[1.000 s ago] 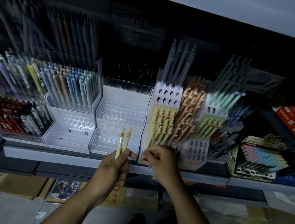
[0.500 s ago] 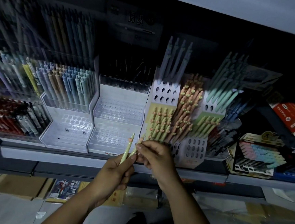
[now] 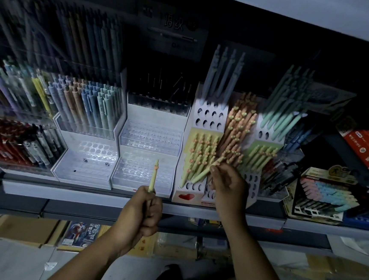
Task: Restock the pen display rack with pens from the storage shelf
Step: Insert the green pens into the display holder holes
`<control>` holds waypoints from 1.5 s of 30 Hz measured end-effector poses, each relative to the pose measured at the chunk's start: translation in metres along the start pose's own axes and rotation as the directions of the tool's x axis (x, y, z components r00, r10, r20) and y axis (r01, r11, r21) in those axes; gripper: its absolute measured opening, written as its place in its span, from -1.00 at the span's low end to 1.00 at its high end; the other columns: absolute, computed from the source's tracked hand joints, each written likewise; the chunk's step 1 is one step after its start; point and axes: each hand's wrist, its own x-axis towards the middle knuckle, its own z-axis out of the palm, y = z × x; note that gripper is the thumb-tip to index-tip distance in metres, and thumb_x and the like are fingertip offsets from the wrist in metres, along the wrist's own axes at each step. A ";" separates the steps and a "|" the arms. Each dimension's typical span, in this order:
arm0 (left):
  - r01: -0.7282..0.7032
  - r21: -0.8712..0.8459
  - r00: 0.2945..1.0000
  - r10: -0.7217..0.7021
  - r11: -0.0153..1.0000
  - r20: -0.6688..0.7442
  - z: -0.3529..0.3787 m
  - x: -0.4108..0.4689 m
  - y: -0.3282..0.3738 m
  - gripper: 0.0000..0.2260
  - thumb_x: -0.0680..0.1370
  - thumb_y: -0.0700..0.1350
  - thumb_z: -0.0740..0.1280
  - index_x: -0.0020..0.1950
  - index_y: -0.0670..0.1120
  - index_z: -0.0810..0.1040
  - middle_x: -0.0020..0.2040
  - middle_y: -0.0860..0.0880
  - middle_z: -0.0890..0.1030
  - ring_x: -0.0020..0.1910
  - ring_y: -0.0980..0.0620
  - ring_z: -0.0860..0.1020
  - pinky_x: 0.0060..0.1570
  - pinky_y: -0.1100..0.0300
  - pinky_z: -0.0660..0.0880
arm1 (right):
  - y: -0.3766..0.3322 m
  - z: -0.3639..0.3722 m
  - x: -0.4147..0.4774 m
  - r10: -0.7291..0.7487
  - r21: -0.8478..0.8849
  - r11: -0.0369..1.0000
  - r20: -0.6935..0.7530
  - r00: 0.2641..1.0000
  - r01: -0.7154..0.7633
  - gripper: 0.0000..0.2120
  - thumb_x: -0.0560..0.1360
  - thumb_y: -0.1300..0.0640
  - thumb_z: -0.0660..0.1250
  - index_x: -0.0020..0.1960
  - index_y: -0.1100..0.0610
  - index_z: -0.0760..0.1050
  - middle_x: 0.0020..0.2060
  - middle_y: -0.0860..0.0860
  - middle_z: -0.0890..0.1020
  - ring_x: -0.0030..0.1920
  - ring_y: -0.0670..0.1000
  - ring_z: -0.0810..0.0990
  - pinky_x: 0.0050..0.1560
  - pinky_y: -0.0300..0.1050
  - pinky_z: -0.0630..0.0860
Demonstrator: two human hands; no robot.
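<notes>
Left hand [image 3: 138,214] fingers curled round one pale yellow-green pen [image 3: 153,177], upright. Right hand [image 3: 228,188] fingers pinching a second yellow-green pen [image 3: 207,171], tilted over the white perforated cardboard pen rack [image 3: 193,197].

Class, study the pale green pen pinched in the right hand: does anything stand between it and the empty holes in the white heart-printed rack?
Nothing visible does. The pale green pen slants down towards the open front-row holes of the white heart-printed rack.

pen [image 3: 153,177] half-hidden in left hand [image 3: 137,220], sign [image 3: 173,22] — blurred
</notes>
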 end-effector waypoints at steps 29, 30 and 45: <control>-0.248 0.061 0.966 0.252 0.967 -0.063 0.008 -0.004 -0.001 -0.84 0.68 -0.26 0.22 0.24 -0.24 0.50 0.10 -0.22 0.68 0.00 -0.22 0.69 0.04 0.04 0.66 | 0.030 0.023 -0.002 -0.181 -0.433 0.856 0.260 0.948 0.282 -0.81 0.63 -0.01 0.29 -0.08 0.03 0.59 -0.25 -0.06 0.60 -0.19 0.04 0.58 -0.22 -0.10 0.43; -0.246 0.059 0.966 0.250 0.967 -0.067 0.007 -0.003 -0.002 -0.84 0.67 -0.27 0.23 0.23 -0.24 0.52 0.07 -0.22 0.67 0.01 -0.22 0.70 0.07 0.01 0.66 | 0.029 0.023 -0.002 -0.172 -0.434 0.858 0.260 0.950 0.275 -0.81 0.63 -0.01 0.30 -0.07 0.04 0.60 -0.24 -0.05 0.62 -0.18 0.04 0.59 -0.21 -0.10 0.43; -0.239 0.116 0.963 0.250 0.964 -0.096 0.010 -0.005 -0.005 -0.79 0.65 -0.33 0.28 0.22 -0.22 0.64 0.03 -0.25 0.70 -0.01 -0.20 0.70 0.07 0.02 0.66 | -0.011 0.009 -0.014 0.088 -0.438 0.898 0.277 0.957 0.044 -0.55 0.60 -0.06 0.31 -0.43 0.00 0.36 -0.53 -0.13 0.47 -0.46 -0.14 0.42 -0.35 -0.11 0.31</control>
